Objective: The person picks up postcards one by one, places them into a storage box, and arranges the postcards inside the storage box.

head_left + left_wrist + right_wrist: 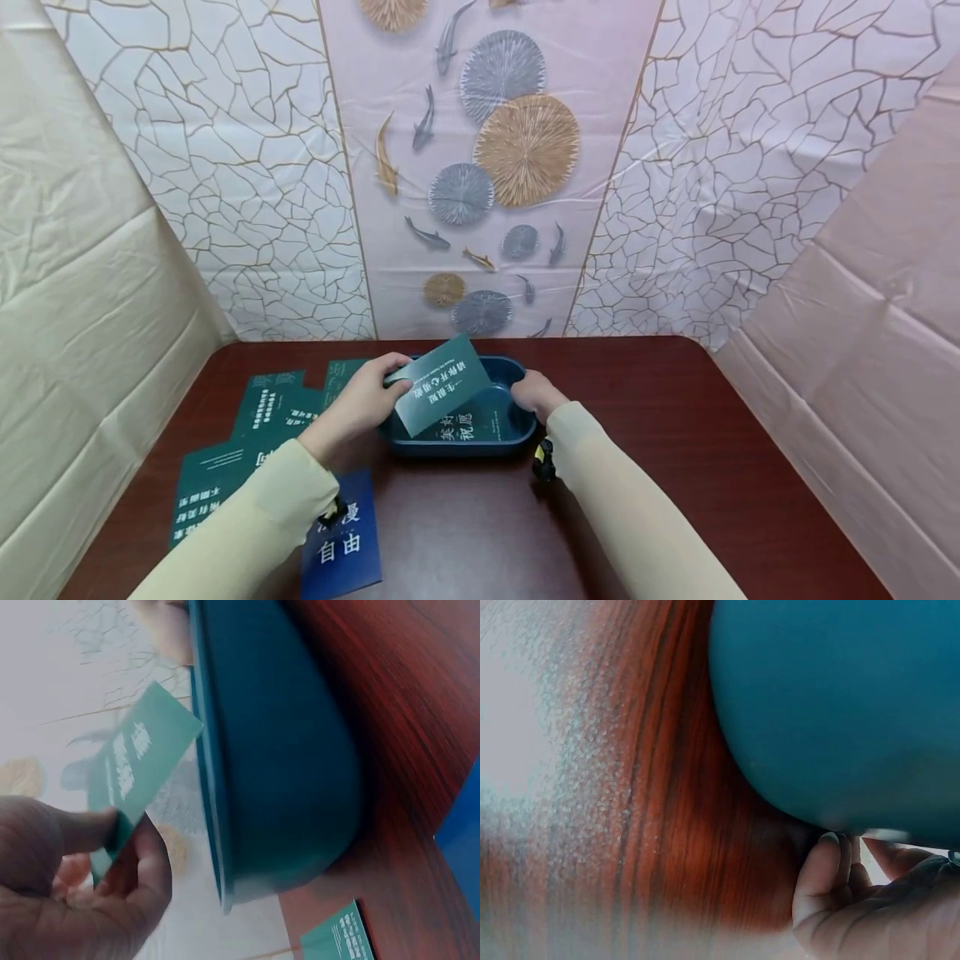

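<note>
My left hand (366,402) pinches a green card (444,385) with white Chinese lettering between thumb and fingers. The card is tilted over a dark blue oval basin (461,449). In the left wrist view, the thumb presses on the face of the card (146,750), beside the basin's wall (277,750). Inside the basin lies another green card (487,423), partly hidden by the held one. At the basin's right end, my right hand (538,395) grips the rim. The right wrist view has its fingers (819,866) bent against the basin's outside (840,712).
Several green cards (202,479) lie overlapping on the left of the brown table (645,483), partly covered by the left forearm. Nearer the front is a blue card (348,546) with white characters. Patterned cloth (262,167) hangs behind the table and along both sides.
</note>
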A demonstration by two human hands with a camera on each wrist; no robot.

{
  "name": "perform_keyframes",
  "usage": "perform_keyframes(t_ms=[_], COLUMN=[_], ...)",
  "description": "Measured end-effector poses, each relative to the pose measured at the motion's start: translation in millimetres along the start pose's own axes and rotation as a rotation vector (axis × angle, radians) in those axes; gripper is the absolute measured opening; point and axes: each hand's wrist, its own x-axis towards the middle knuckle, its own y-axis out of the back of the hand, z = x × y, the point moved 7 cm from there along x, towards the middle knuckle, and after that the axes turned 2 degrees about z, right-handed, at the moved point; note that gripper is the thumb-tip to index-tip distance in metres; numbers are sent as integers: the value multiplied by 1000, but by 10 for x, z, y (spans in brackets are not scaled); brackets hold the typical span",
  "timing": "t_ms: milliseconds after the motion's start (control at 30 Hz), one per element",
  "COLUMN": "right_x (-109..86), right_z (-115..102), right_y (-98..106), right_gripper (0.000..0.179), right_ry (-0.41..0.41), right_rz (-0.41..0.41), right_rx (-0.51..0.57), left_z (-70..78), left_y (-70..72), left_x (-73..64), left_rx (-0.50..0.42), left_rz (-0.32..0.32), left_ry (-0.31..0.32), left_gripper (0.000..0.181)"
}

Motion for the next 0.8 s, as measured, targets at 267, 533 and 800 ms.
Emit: perform_keyframes(t_ms=[267,533,800], right_x=[-2,-9,-24], right_z=[-1,5,-11], right_y=[5,13,4], right_gripper=[48,51,51], right_ry=[-4,-8,5], right_rz=[11,10,0], right_rx=[-9,-20,-7], left_z=[-18,-83,-112], left_y=[-222,-469,-673], left_x=[188,268,258], left_rx=[40,187,413], left_rz=[-43,-130,-211], left_ry=[46,42,-23], left_gripper=[25,28,44])
